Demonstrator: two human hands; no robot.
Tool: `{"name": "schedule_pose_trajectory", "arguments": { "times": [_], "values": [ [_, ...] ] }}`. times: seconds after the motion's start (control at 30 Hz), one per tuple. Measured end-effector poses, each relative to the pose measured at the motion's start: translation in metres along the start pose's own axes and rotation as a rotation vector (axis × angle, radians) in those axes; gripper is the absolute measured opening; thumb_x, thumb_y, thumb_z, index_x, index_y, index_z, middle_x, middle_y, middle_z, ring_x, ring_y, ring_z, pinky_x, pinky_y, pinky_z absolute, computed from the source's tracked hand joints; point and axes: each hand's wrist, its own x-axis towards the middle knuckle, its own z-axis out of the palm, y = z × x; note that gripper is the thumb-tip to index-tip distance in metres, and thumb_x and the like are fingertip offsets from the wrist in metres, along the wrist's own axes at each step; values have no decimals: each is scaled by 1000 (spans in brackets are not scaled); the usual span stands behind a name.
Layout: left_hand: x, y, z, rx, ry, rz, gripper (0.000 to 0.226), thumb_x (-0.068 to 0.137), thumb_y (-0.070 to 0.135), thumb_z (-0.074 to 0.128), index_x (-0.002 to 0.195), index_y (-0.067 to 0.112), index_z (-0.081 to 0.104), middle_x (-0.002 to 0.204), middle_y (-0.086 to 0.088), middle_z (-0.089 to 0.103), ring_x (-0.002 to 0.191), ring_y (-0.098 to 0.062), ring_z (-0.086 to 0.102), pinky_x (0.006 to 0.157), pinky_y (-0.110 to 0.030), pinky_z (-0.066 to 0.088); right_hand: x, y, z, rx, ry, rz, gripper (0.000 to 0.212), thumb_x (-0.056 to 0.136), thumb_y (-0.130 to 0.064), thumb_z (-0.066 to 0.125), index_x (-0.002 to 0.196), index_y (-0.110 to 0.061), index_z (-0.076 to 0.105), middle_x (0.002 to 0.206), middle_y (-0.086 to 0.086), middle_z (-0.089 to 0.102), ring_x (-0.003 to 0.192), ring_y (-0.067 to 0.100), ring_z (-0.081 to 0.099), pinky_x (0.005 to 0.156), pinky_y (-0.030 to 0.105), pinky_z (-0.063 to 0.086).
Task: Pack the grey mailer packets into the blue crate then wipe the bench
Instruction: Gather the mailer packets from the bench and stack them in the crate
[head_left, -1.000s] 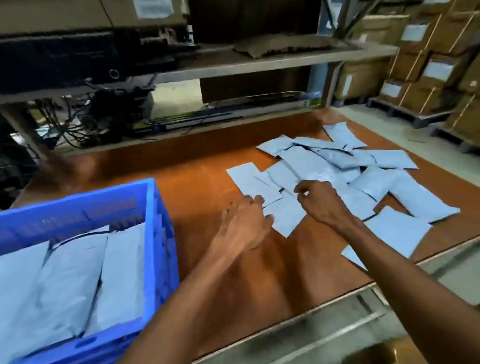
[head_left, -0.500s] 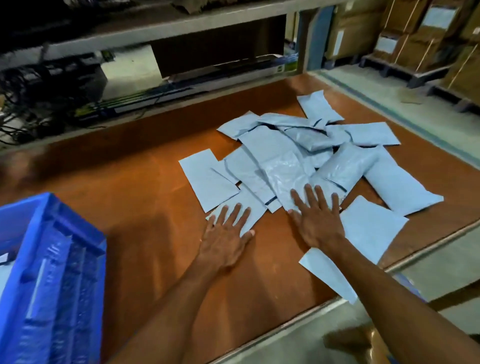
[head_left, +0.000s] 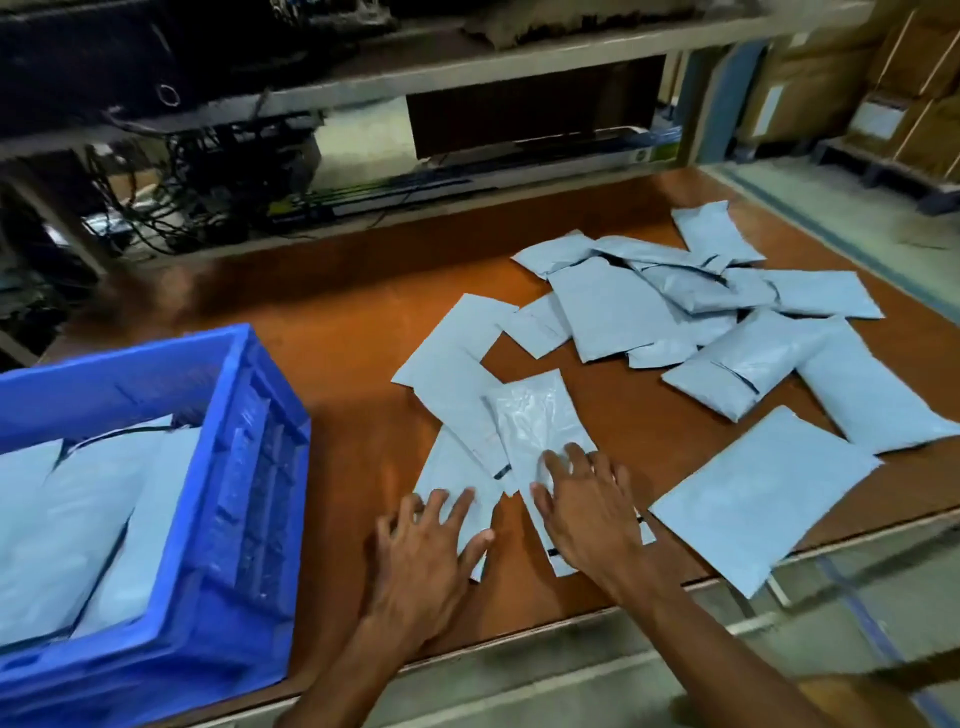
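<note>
Grey mailer packets (head_left: 537, 431): few had slid to bench (head_left: 337, 322) near edge; L hand (head_left: 431, 545) & R hand (head_left: 587, 509) lay spread flat atop; blue crate (head_left: 270, 395) transfer pending.

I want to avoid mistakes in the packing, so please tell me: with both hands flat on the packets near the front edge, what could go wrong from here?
1. The large packet at the right hangs a corner over the bench edge; a nudge may drop it.
2. The left hand and right hand press flat on thin overlapping packets; sliding them could push some off the front.
</note>
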Motion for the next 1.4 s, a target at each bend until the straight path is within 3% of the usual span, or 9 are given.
{"name": "schedule_pose_trajectory", "arguments": {
  "times": [0.1, 0.27, 0.4, 0.63, 0.77, 0.83, 0.93, 1.03, 1.4],
  "values": [
    [-6, -16, -3, -66, 43, -91, 65, 94, 71, 15, 132, 37, 54, 127, 6, 54, 115, -20, 50, 88, -42, 42, 9, -10, -1, 21, 29, -47, 61, 95, -60, 21, 145, -30, 40, 153, 3, 40, 134, 28, 42, 105, 47, 34],
    [19, -26, 6, -102, -110, -157, 83, 81, 84, 0, 153, 44, 8, 164, 4, 10, 149, -24, 9, 118, -50, 11, 37, -11, 16, 16, -52, -210, 72, 87, -73, -5, 153, -46, 3, 165, -5, 3, 152, 24, 6, 120, 54, 8],
    [28, -21, 13, -104, -76, -135, 78, 83, 80, -5, 152, 49, 14, 166, 6, 3, 151, -23, 3, 119, -51, -1, 43, -9, 26, -1, -32, -187, 70, 88, -71, -9, 153, -45, -3, 165, -7, -3, 152, 21, -3, 121, 50, -2],
    [42, -8, 0, -51, -65, -106, 73, 90, 52, -8, 154, 36, 24, 164, -5, 16, 141, -33, 27, 113, -53, 23, 53, -5, 26, 65, 18, -71, 94, 76, -63, -35, 156, -35, 4, 165, -6, 6, 152, 21, -1, 120, 42, -4],
    [34, -19, -1, -34, -85, -140, 51, 105, 39, 20, 155, 29, 22, 164, -4, 15, 137, -34, 29, 110, -53, 27, 44, 7, 15, 107, 38, -37, 79, 86, -55, -4, 156, -24, 16, 164, -3, 14, 152, 25, 6, 120, 41, 0],
    [25, -27, -10, -6, -56, -174, 51, 105, 38, 19, 154, 27, 24, 164, -3, 16, 136, -34, 32, 109, -52, 29, 37, 7, 9, 193, 144, -8, 80, 87, -53, -4, 154, -23, 29, 161, -3, 27, 150, 25, 16, 120, 43, 9],
    [1, -34, -34, 44, 48, -189, 59, 100, 39, 12, 150, 22, 37, 158, -7, 33, 124, -34, 42, 99, -50, 39, 33, -5, -9, 302, 290, -29, 64, 100, -45, 6, 147, -23, 42, 153, -1, 42, 145, 27, 29, 116, 48, 24],
    [-26, -39, -68, 58, 188, -172, 55, 98, 38, 25, 140, 17, 52, 148, -11, 48, 117, -36, 51, 87, -51, 49, 33, -27, -37, 375, 404, -92, 46, 107, -34, 21, 144, -21, 46, 148, 3, 49, 142, 28, 35, 113, 50, 31],
    [-41, -139, -237, -37, 776, -275, 53, 102, 38, 23, 144, 18, 49, 151, -7, 45, 103, -39, 49, 86, -46, 41, 21, -198, -147, 540, 602, -466, 44, 107, -32, 28, 148, -21, 42, 150, 0, 46, 144, 19, 33, 115, 44, 28]
  ]
}}
